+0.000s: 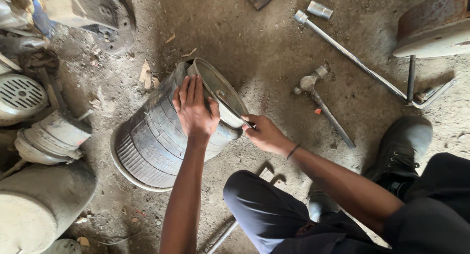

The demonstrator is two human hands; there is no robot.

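A black ribbed rubber bellows (152,141) lies tilted on the dirt floor, with a metal end cap (221,90) at its upper end. My left hand (194,109) rests flat on the rubber just below the cap, fingers spread over it. My right hand (264,134) is closed around a thin metal tool whose tip touches the cap's lower rim. My knee in dark trousers (264,205) is below the hands.
A hammer (320,104) and a long socket wrench (352,56) lie on the ground to the right, near a rusty metal stand (431,34). Dusty machine parts (44,136) crowd the left edge. My black shoe (404,141) is at the right.
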